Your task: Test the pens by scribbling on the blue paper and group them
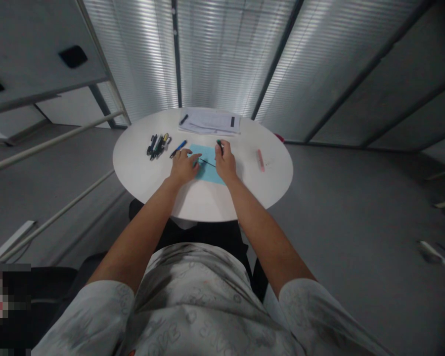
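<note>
A light blue sheet of paper (211, 174) lies on the white round table (203, 202). My left hand (185, 165) rests at its left edge, fingers spread, with nothing visible in them. My right hand (226, 162) is closed around a dark pen with a green end (220, 145), over the sheet's right side. Between my hands a thin dark line (208, 163) crosses the paper; I cannot tell whether it is drawn or a slim object. A blue pen (179, 147) lies just beyond my left fingers.
Several pens and markers (158, 147) lie bunched on the table's left. White papers (209, 122) are stacked at the far edge, with a dark pen (184, 119) on them. A pink stick-like item (260, 160) is at right. White rails (55, 141) stand left of the table.
</note>
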A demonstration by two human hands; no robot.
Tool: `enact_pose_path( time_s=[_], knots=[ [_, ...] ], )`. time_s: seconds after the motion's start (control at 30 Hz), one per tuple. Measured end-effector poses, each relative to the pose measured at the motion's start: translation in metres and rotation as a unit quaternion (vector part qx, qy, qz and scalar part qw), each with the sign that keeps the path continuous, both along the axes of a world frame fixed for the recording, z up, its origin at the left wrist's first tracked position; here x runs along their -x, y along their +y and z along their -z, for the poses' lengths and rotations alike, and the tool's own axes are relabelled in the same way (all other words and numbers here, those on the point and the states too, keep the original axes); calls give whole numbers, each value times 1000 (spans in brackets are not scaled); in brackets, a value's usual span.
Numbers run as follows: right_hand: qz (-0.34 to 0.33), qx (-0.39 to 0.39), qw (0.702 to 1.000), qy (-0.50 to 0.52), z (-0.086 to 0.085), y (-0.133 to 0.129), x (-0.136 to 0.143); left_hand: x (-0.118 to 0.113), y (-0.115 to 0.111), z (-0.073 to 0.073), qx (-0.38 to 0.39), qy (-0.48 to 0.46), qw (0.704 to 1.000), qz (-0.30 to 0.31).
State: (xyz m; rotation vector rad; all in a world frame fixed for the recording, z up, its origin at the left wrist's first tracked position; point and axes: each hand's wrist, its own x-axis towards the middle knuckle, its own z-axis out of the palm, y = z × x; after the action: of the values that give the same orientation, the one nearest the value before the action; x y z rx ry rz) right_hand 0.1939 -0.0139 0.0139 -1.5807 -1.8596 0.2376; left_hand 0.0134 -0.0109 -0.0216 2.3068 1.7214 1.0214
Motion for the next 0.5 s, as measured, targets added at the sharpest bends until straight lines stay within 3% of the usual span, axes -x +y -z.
enact_pose_path(
  time_s=[0.17, 0.5],
  knots=[
    [3, 7, 1000, 19, 5, 4, 0, -1, 0, 2, 38, 54, 998, 24],
    [-13, 40, 997, -65, 7, 1, 2, 3, 7, 4, 56, -45, 997, 35]
  ],
)
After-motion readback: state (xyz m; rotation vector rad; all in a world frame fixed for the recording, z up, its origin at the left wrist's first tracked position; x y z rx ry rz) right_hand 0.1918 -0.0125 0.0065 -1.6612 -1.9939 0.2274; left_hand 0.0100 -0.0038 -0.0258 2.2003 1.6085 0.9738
